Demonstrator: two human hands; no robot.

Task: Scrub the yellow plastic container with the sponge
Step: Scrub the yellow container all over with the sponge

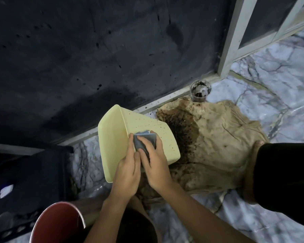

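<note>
Down on the marble floor [263,223], the yellow plastic container [111,135] lies tipped on its side, its open mouth turned toward the left hand's side and its speckled outer wall facing up. Dark specks dot that wall beyond the fingertips. The sponge [144,143], grey-blue and folded, sits on that upper wall near the rim edge. The right hand [156,165] presses on the sponge with its fingers [144,139] curled around it, thumb on one side and fingertips over the top, so it is gripping the sponge against the plastic. The left hand [127,174] lies just beside it, touching it, with its fingers [130,146] stretched over the container's rim edge and clasping the container there; the fingertips also touch the sponge's near edge.

Past the right hand's knuckles, the container's far corner rests on a crumpled tan cloth [223,151] spread on the floor, stained brown and scattered with dark grains just beyond the container. Farther off from the fingers, at the cloth's far edge, stands a small clear cup [200,91] with dark residue inside, close to a pale window frame [235,37] and a dark wall [77,50]. A bare foot [253,165] in a black trouser leg stands on the cloth to the right of the right hand. Near the left wrist's side, below, the rim of a red bucket [58,223] shows
</note>
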